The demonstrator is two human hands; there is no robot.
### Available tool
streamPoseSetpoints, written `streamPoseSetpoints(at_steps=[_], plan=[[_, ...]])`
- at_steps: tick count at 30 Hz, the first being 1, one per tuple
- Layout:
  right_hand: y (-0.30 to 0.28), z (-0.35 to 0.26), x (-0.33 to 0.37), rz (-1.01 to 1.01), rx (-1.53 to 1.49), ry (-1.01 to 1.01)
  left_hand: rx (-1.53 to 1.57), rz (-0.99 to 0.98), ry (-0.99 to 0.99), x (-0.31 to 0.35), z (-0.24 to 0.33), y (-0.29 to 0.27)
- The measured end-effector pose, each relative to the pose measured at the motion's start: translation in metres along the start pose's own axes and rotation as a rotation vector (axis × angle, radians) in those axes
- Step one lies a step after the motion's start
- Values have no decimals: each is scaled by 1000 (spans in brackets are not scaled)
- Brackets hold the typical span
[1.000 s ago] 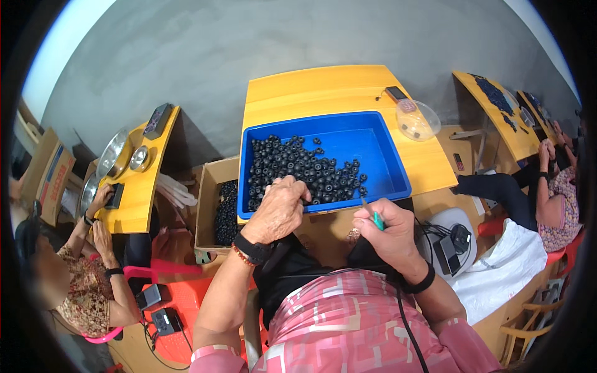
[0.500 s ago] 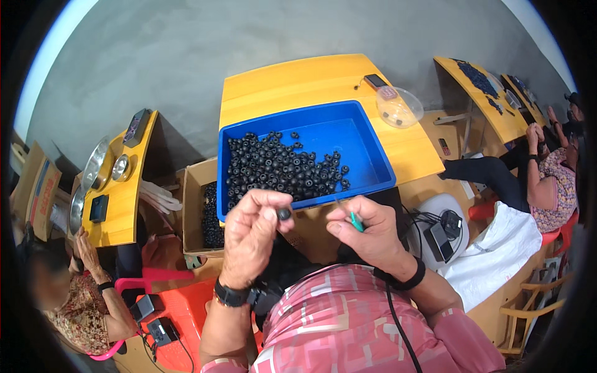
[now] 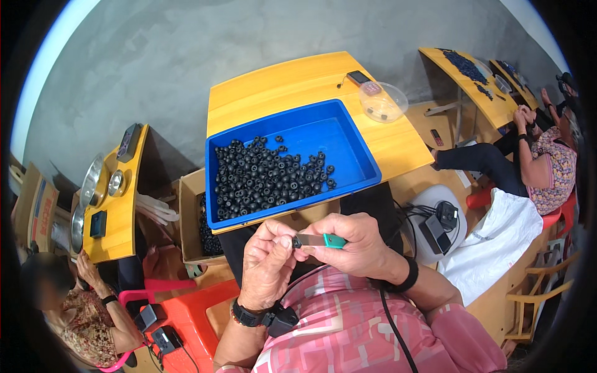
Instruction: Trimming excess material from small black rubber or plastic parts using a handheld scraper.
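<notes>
A: Hands?

B: Left hand [image 3: 267,266]: fingers pinching one small black part [image 3: 296,243]. Right hand [image 3: 360,245]: fingers wrapped round a green-handled knife [image 3: 336,241], blade pointing left at the part.

A: Where's the part?

B: Above the lap, at the blade tip, outside the near rim of the blue tray [image 3: 339,140]. Can't tell if the tip is in it or just against it. Loose black parts [image 3: 267,177] fill the tray's left and near side.

A: Failure modes?

B: Main one: blade skids. Part looks small and rounded, left fingertips bare and right beside the edge; too much push = nick. Second: weak pinch, part pops out. Not over the tray or desk [image 3: 273,81], so it'd land on lap or floor. Minor: black cable [image 3: 395,336] hangs near the right wrist; could snag.
</notes>
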State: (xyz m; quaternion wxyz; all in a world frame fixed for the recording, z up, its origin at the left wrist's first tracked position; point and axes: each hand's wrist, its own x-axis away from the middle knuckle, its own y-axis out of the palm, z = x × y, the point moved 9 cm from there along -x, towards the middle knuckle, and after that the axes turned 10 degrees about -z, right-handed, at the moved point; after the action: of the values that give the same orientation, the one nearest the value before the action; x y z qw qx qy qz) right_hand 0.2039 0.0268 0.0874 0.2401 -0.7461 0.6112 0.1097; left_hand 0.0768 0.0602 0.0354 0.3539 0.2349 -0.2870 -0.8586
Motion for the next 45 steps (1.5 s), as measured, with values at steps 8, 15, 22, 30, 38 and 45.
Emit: streamPoseSetpoints(at_steps=[8, 15, 22, 30, 38, 45], plan=[[2, -16, 1, -11, 282, -149, 2, 68, -39, 7, -3, -12], [8, -20, 3, -10, 324, -190, 74, 45, -33, 8, -3, -12], [1, 2, 4, -23, 183, 17, 198, -36, 10, 5, 4, -5], [19, 9, 1, -200, 151, 91, 139, 26, 20, 7, 6, -12], [21, 3, -2, -206, 246, 71, 173, -61, 65, 7, 4, -15], [21, 10, 0, -208, 228, 94, 167, -72, 48, 6, 4, -14]])
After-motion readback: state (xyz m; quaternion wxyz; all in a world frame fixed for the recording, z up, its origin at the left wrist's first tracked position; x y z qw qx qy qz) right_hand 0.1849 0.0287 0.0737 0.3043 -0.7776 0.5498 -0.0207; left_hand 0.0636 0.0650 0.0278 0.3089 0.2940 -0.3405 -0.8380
